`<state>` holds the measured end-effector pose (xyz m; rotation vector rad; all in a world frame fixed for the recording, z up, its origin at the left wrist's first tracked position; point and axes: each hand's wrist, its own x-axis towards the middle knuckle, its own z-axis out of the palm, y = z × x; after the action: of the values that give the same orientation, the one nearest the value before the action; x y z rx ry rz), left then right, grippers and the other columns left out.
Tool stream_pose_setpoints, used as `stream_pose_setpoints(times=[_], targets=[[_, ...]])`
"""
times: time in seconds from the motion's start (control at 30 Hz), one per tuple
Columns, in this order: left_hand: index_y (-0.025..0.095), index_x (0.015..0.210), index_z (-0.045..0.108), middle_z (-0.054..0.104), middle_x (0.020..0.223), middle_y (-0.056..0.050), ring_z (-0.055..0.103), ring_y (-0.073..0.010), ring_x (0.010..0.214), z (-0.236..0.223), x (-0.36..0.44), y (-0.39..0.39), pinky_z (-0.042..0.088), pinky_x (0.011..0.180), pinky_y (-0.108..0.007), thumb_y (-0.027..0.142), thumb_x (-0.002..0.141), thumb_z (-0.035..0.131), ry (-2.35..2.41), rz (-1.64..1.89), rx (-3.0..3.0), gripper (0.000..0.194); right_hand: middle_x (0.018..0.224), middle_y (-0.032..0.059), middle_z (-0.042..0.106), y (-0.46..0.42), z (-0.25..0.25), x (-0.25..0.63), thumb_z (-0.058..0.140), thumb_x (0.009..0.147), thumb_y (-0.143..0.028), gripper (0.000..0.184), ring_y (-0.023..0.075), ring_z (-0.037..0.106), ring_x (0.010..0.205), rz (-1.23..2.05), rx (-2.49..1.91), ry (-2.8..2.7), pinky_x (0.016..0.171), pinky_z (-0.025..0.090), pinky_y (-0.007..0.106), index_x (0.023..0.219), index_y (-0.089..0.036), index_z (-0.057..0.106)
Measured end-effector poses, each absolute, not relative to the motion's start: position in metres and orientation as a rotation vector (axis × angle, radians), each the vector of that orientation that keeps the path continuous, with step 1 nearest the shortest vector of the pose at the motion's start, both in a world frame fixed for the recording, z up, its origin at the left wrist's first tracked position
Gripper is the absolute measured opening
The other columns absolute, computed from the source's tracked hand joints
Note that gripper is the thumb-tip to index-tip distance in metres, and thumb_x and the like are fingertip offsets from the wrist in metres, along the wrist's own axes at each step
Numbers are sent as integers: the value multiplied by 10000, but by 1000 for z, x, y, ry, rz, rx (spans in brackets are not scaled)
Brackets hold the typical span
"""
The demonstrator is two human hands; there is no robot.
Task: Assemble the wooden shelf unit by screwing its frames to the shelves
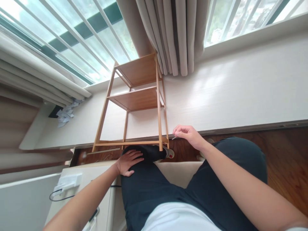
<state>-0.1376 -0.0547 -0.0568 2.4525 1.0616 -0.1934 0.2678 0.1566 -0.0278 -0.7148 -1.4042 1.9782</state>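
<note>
A wooden shelf rack (pixel 137 99) with two boards stands on the white window ledge (pixel 216 96) in front of me. My right hand (pixel 189 135) is pinched on a thin metal tool, perhaps a hex key (pixel 175 138), right beside the rack's lower right leg. My left hand (pixel 129 160) lies flat with fingers spread on my left knee in dark trousers, just below the rack's bottom rail.
Beige curtains (pixel 173 35) hang behind the rack. Crumpled paper (pixel 65 115) lies at the ledge's left end. A white cabinet (pixel 79 189) with a power strip (pixel 67 181) stands at my left. Dark wooden floor (pixel 286 160) shows at the right.
</note>
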Motion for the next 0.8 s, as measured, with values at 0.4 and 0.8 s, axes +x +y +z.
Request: stream_pose_setpoints(times=[0.4,0.8], targets=[[235,1010,732,741,983,-54,657,-192,939,23,27,-53,528,892,-356,125,932,590,1869,804,2348,196,760,66,764,119,-16,267,804,793,-491,341,185,718,722,1929,-773,-1199,777,577,337,836,-165,715],[323,1197,723,760,1181,-11,656,-242,1146,87,69,11,376,1001,-436,323,952,684,2284,495,2189,247,820,71,786,112,-4,257,843,754,-498,347,228,767,787,1969,-708,-1172,799,637,368,837,-179,734]])
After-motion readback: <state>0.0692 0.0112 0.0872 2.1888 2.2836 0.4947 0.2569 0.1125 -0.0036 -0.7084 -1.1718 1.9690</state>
